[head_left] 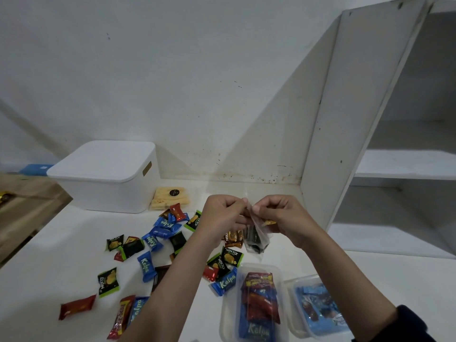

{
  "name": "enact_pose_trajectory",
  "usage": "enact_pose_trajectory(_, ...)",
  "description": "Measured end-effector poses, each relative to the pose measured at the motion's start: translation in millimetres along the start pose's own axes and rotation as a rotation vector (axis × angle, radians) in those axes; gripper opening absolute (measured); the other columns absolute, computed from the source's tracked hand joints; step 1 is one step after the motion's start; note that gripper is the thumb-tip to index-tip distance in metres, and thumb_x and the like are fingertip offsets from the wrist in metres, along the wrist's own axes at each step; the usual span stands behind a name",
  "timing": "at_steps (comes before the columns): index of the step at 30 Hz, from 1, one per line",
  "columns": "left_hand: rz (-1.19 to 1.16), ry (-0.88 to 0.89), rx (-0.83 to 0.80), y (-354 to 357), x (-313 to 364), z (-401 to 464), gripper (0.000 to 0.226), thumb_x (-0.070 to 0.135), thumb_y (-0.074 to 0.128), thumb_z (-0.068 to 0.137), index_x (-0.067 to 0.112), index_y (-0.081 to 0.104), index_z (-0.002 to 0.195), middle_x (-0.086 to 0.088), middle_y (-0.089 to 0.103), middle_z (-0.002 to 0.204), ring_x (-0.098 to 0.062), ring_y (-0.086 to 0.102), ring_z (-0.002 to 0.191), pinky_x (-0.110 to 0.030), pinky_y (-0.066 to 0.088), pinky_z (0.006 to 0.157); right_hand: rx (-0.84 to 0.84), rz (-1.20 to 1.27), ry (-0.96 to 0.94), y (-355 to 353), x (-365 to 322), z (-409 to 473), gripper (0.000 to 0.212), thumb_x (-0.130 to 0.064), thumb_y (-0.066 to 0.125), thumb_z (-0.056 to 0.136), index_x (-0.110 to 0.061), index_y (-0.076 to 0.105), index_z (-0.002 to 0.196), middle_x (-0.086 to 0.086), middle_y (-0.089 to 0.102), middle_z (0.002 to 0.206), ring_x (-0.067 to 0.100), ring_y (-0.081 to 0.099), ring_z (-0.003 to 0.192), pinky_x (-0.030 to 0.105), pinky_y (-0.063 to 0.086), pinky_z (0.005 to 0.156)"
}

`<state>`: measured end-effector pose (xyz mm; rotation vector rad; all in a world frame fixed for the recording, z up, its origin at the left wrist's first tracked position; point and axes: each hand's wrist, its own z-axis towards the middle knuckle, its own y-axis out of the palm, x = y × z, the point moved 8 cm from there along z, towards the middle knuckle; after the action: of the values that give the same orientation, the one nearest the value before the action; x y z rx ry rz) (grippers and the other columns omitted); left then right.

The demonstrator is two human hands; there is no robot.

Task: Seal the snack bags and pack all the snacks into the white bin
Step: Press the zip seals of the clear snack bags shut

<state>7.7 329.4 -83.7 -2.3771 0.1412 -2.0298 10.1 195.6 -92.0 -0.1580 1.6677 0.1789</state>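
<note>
Head view. Nearest the camera, two clear plastic tubs stand on the white table (pixel 320 262): one tub (pixel 254 302) holds red and blue snack packs, and the second tub (pixel 318 307), just right of it, holds blue-wrapped snacks. Beyond the first tub, both forearms reach forward and the two hands meet above the table. The left hand (pixel 222 215) and the right hand (pixel 281 215) each pinch the top edge of a small clear snack bag (pixel 256 238), fingers curled onto its mouth; the bag hangs between them with dark items inside, and whether its mouth is closed cannot be told. Left of the first tub, loose snacks (pixel 148 265) lie scattered across the table in blue, green-and-black, red and brown wrappers, some touching or overlapping. Far beyond the first tub and to its left, the white bin (pixel 108 178) stands against the wall with its lid (pixel 103 159) on. A yellow packet (pixel 170 197) lies just beside the bin's right side. Right of the hands stands a white shelf unit (pixel 370 119).
</note>
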Motion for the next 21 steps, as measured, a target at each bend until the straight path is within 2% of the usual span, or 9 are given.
enact_pose_trajectory(3,0.031,-0.002,-0.015,-1.8,1.7,1.7,0.017,0.009,0.058,0.090,0.007,0.070,0.077,-0.009,0.069,0.068,-0.016,0.069,0.056,-0.025,0.059,0.058,0.008,0.007,0.002,1.3,2.3,0.7,0.017,-0.004,0.066,0.085,-0.009,0.071,0.070,0.006,0.067,0.064,0.015,0.061,0.057,0.027,0.052,0.055)
enact_pose_trajectory(7,-0.001,-0.015,-0.075,-5.2,0.5,2.4,0.012,0.008,0.060,0.089,0.000,0.068,0.087,-0.013,0.071,0.074,-0.015,0.071,0.061,-0.026,0.059,0.063,0.008,0.026,-0.008,4.5,4.3,2.4,0.019,-0.001,0.061,0.088,-0.007,0.068,0.071,0.002,0.066,0.061,0.010,0.060,0.053,0.024,0.051,0.053)
enact_pose_trajectory(16,-0.080,-0.006,-0.134,-14.1,-4.1,-0.8,0.009,0.003,0.059,0.088,-0.005,0.063,0.090,-0.018,0.072,0.083,-0.020,0.073,0.070,-0.027,0.060,0.064,-0.102,0.388,0.109,22.6,19.9,5.1,0.023,0.002,0.047,0.093,0.000,0.062,0.076,0.011,0.057,0.065,0.016,0.056,0.053,0.023,0.052,0.053)
enact_pose_trajectory(19,-0.083,-0.007,-0.114,-14.7,-6.5,-1.6,0.011,0.003,0.058,0.089,-0.006,0.063,0.092,-0.013,0.072,0.078,-0.016,0.072,0.066,-0.024,0.059,0.061,-0.096,0.339,0.092,21.8,23.2,5.4,0.022,0.000,0.049,0.093,-0.001,0.064,0.078,0.009,0.060,0.065,0.016,0.056,0.057,0.024,0.052,0.057)
enact_pose_trajectory(21,-0.088,-0.016,-0.089,-14.9,-8.8,-0.8,0.012,0.003,0.058,0.090,-0.007,0.063,0.093,-0.015,0.071,0.080,-0.016,0.072,0.065,-0.023,0.059,0.060,-0.035,0.147,0.005,15.1,20.4,6.3,0.020,-0.005,0.053,0.094,-0.005,0.067,0.080,0.006,0.065,0.070,0.016,0.059,0.063,0.026,0.051,0.062)
